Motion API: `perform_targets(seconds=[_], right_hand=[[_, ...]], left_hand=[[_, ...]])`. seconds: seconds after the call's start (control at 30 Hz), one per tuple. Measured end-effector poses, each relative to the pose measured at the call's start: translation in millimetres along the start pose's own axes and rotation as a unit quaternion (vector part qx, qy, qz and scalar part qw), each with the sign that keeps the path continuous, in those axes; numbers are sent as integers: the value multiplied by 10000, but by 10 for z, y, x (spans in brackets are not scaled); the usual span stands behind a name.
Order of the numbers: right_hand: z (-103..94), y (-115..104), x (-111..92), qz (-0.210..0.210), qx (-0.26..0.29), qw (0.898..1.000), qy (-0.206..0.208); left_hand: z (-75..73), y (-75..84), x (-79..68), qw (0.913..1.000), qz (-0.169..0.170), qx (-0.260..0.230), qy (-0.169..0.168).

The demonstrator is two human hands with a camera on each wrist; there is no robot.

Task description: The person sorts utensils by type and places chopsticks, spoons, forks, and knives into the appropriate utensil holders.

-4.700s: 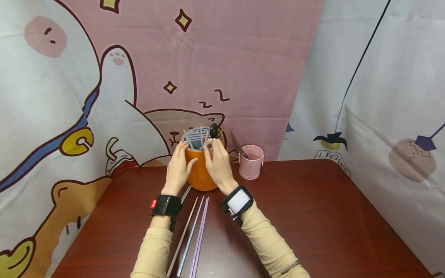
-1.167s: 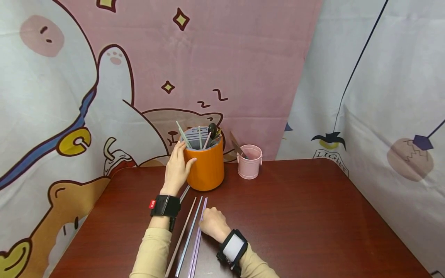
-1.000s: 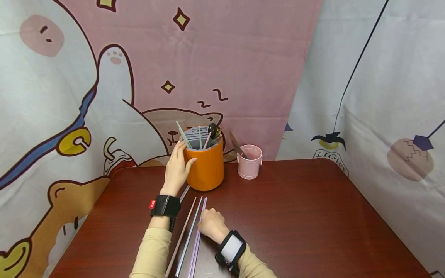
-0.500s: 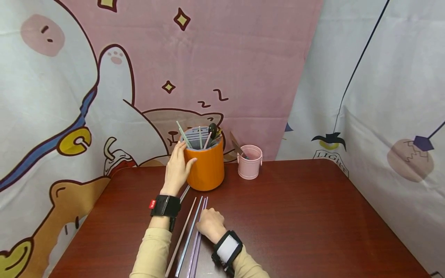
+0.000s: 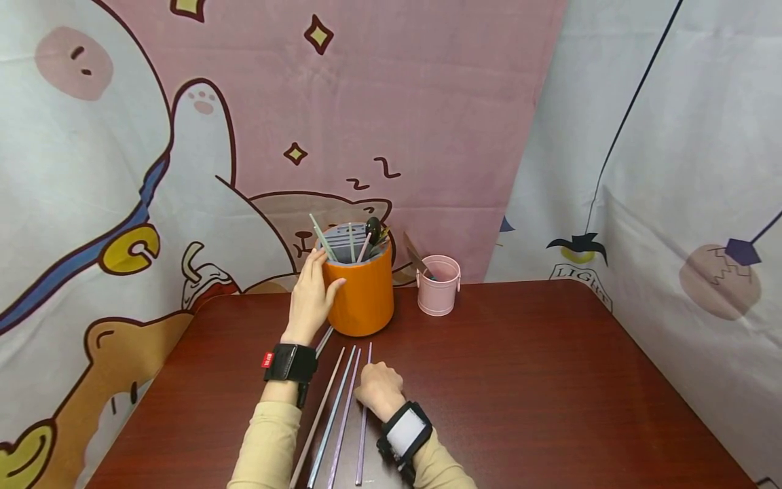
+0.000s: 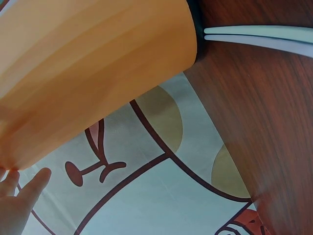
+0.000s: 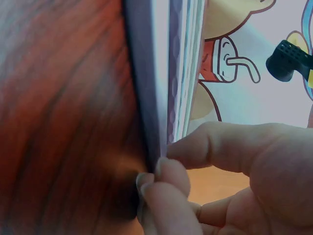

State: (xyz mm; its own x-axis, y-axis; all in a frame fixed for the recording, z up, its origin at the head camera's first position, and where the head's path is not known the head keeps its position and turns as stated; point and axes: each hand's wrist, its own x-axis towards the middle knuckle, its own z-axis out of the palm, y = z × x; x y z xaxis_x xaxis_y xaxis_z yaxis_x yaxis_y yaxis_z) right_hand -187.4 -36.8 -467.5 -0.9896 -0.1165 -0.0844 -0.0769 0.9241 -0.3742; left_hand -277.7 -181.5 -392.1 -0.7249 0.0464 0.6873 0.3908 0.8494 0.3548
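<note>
My right hand (image 5: 380, 390) pinches a purple chopstick (image 5: 363, 441) low over the table; in the right wrist view, thumb and fingertips (image 7: 173, 176) meet on that chopstick (image 7: 159, 73). To its left lie another purple chopstick (image 5: 344, 424), a blue one (image 5: 330, 424) and a beige one (image 5: 319, 421). My left hand (image 5: 308, 299) rests with extended fingers against the left side of an orange utensil holder (image 5: 363, 299). Several pale chopsticks (image 5: 351, 243) and a black-headed utensil (image 5: 373, 231) stand inside the holder.
Right of the holder stands a small pink bucket (image 5: 437, 288) with a brown-bladed utensil (image 5: 417, 255) leaning in it. Two pale chopsticks (image 6: 264, 36) lie at the holder's base, partly behind my left wrist. A patterned cloth (image 5: 427, 102) hangs behind the brown table (image 5: 550, 380).
My right hand has left the holder's rim, come down to the purple chopsticks and drawn one rightward, away from the other. The left hand stays at the holder.
</note>
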Motion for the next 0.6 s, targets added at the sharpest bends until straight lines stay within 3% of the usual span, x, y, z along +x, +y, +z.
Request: perform_targets(seconds=[0.43, 0.6], right_hand=[[-71, 113, 46, 212, 279, 9994, 9], [-161, 183, 74, 169, 683, 9975, 110]], left_hand=[[-3, 3, -12, 9999, -61, -8, -97], [-7, 1, -2, 10000, -50, -10, -75]])
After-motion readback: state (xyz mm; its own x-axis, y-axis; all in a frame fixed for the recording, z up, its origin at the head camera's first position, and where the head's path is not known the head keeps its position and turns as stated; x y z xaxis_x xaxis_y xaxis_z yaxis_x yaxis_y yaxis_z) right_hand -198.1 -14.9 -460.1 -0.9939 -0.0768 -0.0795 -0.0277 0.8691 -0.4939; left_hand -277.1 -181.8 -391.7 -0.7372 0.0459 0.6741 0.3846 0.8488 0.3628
